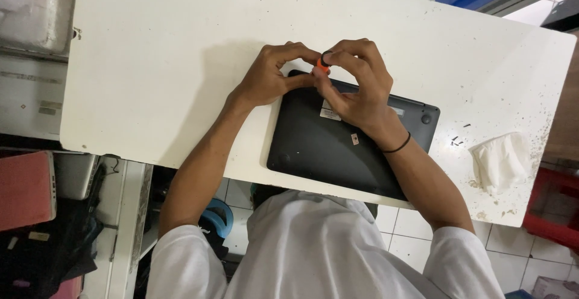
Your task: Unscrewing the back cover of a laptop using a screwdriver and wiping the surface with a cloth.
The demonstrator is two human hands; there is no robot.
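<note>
White surface (pixel 151 63), speckled w/ dark bits toward its right end. Dark laptop (pixel 338 148) lies bottom-up on it, near the front edge, approx. centre. Crumpled white cloth (pixel 499 161) sits to the right, well apart from laptop; few tiny dark screws (pixel 456 141) between them. Left hand (pixel 268 79) rests at laptop's far edge, fingers curled, steadying. Right hand (pixel 356 85) pinches a small orange-and-black screwdriver (pixel 323 63), upright over the laptop's far edge.

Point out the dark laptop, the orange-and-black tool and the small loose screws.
dark laptop (pixel 313 154): head view, bare middle of its underside.
orange-and-black tool (pixel 324 63): head view, orange part between the fingers.
small loose screws (pixel 456 141): head view, middle of the cluster.
</note>
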